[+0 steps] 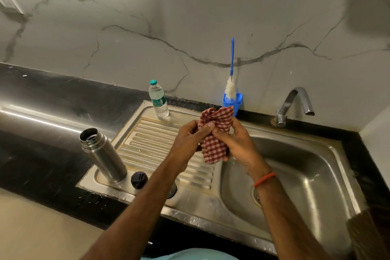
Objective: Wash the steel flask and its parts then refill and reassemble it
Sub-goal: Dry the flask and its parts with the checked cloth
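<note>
Grip: left hand (187, 141) and right hand (236, 143) were clamped together on the bunched checked cloth (214, 133).
Flask: steel flask (101, 154) stood uncapped, well left of the grip; black cap (138, 179) nearer, lower left.
Drying well: probably needed fresh, dry folds.

left hand (188, 140): my fingers curled, thumb on top pinching the checked cloth (214, 150) | right hand (237, 143): facing my left, fingers curled round the same cloth, fingertips close to my left thumb | arms: both my forearms bare, stretched forward, converging so the hands meet
</note>
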A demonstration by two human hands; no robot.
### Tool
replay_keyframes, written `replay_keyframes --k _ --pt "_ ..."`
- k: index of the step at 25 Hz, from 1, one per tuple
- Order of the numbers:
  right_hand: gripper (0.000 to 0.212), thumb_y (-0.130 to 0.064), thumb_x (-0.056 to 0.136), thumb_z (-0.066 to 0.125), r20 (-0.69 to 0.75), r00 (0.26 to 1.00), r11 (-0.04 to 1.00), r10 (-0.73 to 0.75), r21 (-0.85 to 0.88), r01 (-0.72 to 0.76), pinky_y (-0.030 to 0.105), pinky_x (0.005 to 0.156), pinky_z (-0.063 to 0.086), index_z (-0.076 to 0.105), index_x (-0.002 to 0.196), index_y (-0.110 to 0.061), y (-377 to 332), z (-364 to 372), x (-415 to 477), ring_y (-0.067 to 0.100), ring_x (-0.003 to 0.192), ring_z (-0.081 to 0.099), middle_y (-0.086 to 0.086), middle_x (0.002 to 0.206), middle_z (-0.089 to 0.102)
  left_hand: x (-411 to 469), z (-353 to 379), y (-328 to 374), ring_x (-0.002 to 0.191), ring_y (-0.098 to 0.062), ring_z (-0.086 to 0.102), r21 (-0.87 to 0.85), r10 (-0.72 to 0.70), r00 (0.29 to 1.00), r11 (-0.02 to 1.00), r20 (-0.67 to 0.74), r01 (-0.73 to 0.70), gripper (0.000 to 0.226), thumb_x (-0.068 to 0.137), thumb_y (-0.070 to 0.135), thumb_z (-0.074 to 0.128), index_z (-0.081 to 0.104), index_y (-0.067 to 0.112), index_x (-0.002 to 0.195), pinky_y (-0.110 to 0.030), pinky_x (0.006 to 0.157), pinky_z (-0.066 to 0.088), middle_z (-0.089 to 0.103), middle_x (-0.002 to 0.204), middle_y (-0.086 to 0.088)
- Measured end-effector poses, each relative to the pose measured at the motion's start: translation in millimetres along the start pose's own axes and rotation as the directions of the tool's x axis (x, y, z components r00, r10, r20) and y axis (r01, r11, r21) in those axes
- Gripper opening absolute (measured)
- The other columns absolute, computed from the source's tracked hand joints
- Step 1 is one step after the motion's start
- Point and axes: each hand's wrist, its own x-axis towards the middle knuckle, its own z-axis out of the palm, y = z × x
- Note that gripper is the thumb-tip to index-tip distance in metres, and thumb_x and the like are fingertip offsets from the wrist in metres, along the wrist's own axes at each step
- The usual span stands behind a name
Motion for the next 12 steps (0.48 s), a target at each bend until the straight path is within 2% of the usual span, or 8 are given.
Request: replay_keyframes --k 2,4,6,8,10,12 --pt "0.047 -0.047 0.079 0.074 0.023 1.0 0.999 0.013 -0.053 -0.012 0.041 0.073 0.061 0.054 0.121 -0.038 -2.3 -7.0 -3.6 0.019 0.087 0.075 -0.003 0.103 0.075 3.1 4.6 -3.4 0.105 -0.028 0.073 -0.066 0.02 0.997 0.997 -0.075 -0.025 0.051 0.081 0.039 0.074 0.064 0.008 0.12 -0.041 0.084 0.061 0.075 0.112 -0.01" --pt "0.046 -0.044 0.081 0.075 0.059 0.998 0.996 0.036 -0.082 -0.031 0.046 0.07 0.061 0.055 0.12 -0.03 -2.1 -14.0 -6.4 0.026 0.077 0.074 0.006 0.098 0.076 7.5 4.0 -8.3 0.107 -0.03 0.072 -0.12 0.028 0.99 0.992 -0.139 -0.044 0.036 0.09 0.027 0.072 0.063 0.01 0.121 -0.047 0.089 0.059 0.075 0.113 -0.011" --pt "0.052 -0.051 0.076 0.077 0.005 1.0 0.99 0.019 -0.142 -0.018 0.05 0.079 0.061 0.059 0.117 -0.026 -0.9 -17.5 -9.5 0.023 0.085 0.074 0.004 0.1 0.076 10.1 3.8 -10.9 0.108 -0.03 0.071 -0.145 0.031 0.985 0.988 -0.172 -0.056 0.029 0.095 0.017 0.068 0.063 0.011 0.122 -0.05 0.092 0.058 0.075 0.114 -0.01" --pt "0.049 -0.058 0.072 0.076 -0.103 0.993 0.962 -0.051 -0.271 0.021 0.046 0.088 0.058 0.064 0.108 -0.027 -1.6 -18.6 -12.7 0.014 0.1 0.069 -0.006 0.105 0.073 10.6 4.4 -10.2 0.108 -0.028 0.072 -0.154 0.03 0.986 0.987 -0.161 -0.055 0.029 0.094 0.016 0.068 0.064 0.011 0.123 -0.049 0.092 0.058 0.075 0.114 -0.008" --pt "0.031 -0.044 0.078 0.079 -0.201 0.969 0.946 -0.147 -0.316 0.078 0.039 0.085 0.059 0.066 0.096 -0.022 -5.4 -18.7 -17.0 0.009 0.095 0.067 -0.008 0.096 0.071 9.9 6.8 -7.9 0.108 -0.028 0.071 -0.226 0.011 0.995 0.974 -0.102 -0.034 0.03 0.094 0.015 0.067 0.064 0.012 0.124 -0.047 0.089 0.058 0.075 0.115 -0.008" --pt "0.021 -0.028 0.081 0.08 -0.261 0.932 0.938 -0.252 -0.303 0.168 0.037 0.077 0.06 0.064 0.087 -0.016 -9.1 -19.6 -23.4 0.012 0.083 0.068 -0.003 0.085 0.07 11.6 9.5 -8.8 0.113 -0.031 0.068 -0.339 -0.004 1.0 0.941 -0.016 -0.001 0.039 0.091 0.016 0.068 0.063 0.008 0.129 -0.047 0.089 0.057 0.072 0.12 -0.012"
